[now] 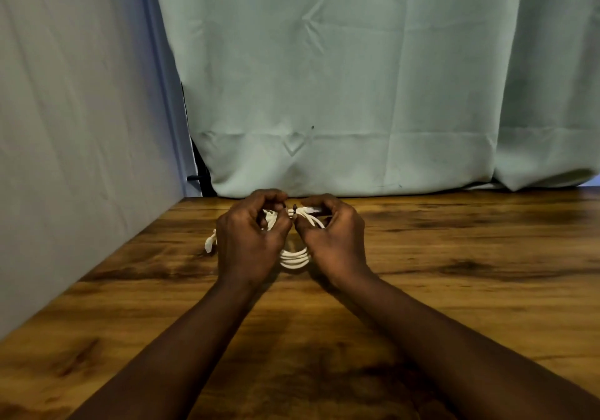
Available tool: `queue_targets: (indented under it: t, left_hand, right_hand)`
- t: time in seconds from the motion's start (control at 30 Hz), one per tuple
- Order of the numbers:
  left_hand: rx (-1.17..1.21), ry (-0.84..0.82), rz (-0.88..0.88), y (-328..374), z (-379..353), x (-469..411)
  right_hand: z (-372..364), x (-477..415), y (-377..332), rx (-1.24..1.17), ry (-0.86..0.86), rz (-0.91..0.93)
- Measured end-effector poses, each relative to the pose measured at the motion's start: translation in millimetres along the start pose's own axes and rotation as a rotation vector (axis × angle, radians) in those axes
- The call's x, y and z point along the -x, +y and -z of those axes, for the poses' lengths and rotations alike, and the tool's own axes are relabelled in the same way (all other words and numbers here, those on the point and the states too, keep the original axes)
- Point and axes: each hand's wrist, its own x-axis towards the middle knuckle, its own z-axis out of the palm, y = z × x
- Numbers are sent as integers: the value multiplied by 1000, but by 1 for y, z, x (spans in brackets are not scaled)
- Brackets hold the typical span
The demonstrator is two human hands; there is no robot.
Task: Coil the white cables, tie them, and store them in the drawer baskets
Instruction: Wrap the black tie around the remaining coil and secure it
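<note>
1. Work is standing at the tying step: a coiled white round-sheathed cable [293, 258] is sitting between both grips, low over the brown wood-grain bench [454, 273]. Whether its lowest loops are touching the wood is not clear.
2. The left hand [251, 241] is curling its grip round the coil's left side. The right hand [334, 241] is pinching the top strands in a narrow grip, and a small dark tie [294, 209] is showing between the two sets of fingertips.
3. A loose white cable end [210, 244] is poking out just left of the left grip.
4. By my judgement, the next move is calling for closing that tie snugly while keeping the loops bunched, then gathering the stray end.
5. The bench's far edge and a pale green cloth curtain [357, 94] are lying just beyond the grips, and a grey-white cloth wall [81, 127] is standing well to their left. Open bench is stretching to the right and back toward the person. No drawer baskets are showing.
</note>
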Motion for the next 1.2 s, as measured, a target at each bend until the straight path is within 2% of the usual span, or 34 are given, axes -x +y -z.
queue_targets:
  t: [0.2, 0.5, 0.73, 0.9, 1.0, 1.1, 1.2]
  left_hand:
    - [8, -45, 15, -1, -1, -2]
    - [-91, -86, 54, 0, -1, -3]
    - [-113, -87, 110, -3, 3, -6]
    - [-152, -117, 76, -4, 5, -7]
    - [-78, -120, 117, -6, 3, -8]
    - [-27, -203, 140, -8, 6, -10]
    - [83, -327, 163, -12, 9, -12]
  right_hand:
    - [-1, 0, 2, -126, 46, -106]
    - [0, 3, -4, 24, 5, 8]
    - [0, 9, -6, -1, -47, 46]
    - [-4, 8, -4, -17, -41, 27]
    - [-1, 6, -4, -38, -43, -3]
    - [3, 5, -6, -41, -110, 2]
    - [6, 3, -7, -155, -157, -2]
